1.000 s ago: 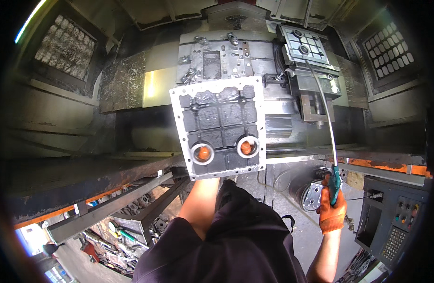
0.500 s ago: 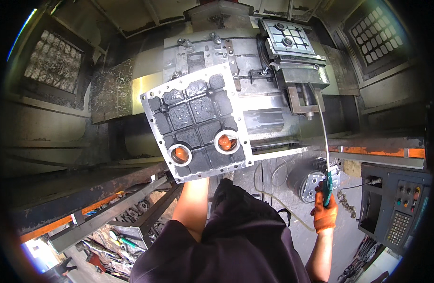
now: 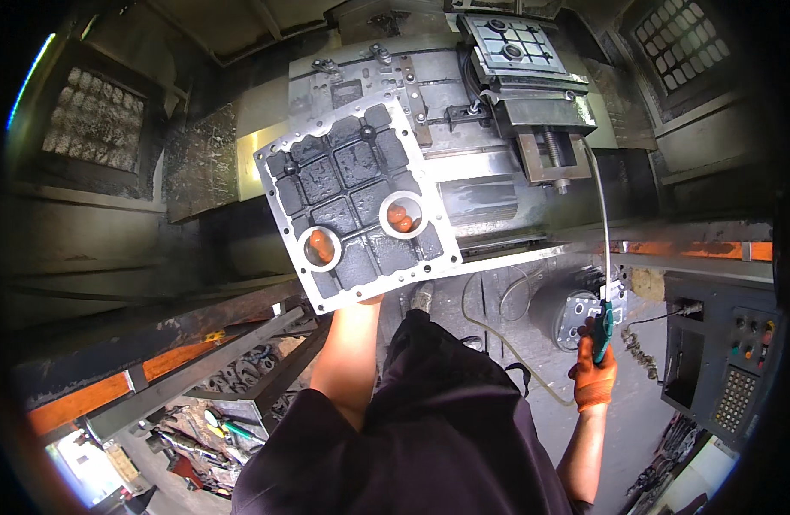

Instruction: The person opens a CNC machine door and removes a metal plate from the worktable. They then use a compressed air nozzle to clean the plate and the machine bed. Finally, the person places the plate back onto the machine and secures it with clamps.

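A square grey cast metal plate (image 3: pixel 356 202) with ribbed pockets and two round holes is held up in front of the machine, tilted. My left hand (image 3: pixel 401 218) is behind it; only orange-gloved fingers show through the holes, with my bare forearm below the plate's lower edge. At the lower right, my orange-gloved right hand (image 3: pixel 594 378) grips the green handle of a blow gun (image 3: pixel 602 330). Its long thin tube (image 3: pixel 602 215) rises toward the machine vise (image 3: pixel 545 129).
Behind the plate is the machine's steel table with a gridded fixture block (image 3: pixel 515 43). A grey control panel (image 3: pixel 729 360) with buttons stands at the right. Loose tools and metal parts lie on a rack at the lower left (image 3: pixel 206 421).
The plate has tilted and shifted left and slightly up in the view. My right hand with the blow gun stays in about the same place.
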`<action>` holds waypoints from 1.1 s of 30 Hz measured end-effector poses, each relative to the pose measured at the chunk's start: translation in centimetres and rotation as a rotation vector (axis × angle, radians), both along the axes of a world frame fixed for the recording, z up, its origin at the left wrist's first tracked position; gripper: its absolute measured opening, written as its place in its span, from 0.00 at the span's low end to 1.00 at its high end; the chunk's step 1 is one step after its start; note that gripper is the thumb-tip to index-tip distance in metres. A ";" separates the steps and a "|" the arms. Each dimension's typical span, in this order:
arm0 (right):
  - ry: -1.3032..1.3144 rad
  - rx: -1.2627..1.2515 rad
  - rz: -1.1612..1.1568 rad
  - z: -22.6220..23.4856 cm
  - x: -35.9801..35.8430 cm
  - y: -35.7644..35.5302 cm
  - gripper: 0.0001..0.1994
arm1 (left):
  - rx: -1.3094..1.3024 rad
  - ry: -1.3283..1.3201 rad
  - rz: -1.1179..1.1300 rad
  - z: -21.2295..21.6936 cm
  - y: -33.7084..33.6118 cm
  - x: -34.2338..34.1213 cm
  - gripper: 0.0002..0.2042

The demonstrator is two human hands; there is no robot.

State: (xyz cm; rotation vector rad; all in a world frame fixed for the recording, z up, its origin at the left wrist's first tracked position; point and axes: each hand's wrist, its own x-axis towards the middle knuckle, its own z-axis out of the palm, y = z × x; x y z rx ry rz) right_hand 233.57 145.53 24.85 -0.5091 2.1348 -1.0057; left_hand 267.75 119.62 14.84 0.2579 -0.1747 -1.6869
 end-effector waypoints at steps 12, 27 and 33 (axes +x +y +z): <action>0.234 -0.228 0.099 -6.8 -1.4 13.1 0.22 | 0.098 -0.190 -0.327 -3.7 1.1 -3.8 0.36; -0.040 -0.328 -0.971 -20.4 -1.8 35.1 0.22 | -0.791 -2.096 -1.425 -17.5 27.2 -42.9 0.38; -0.120 -0.191 -1.189 -25.1 -2.6 40.2 0.22 | -1.567 -2.400 -1.227 -30.8 35.6 -60.9 0.41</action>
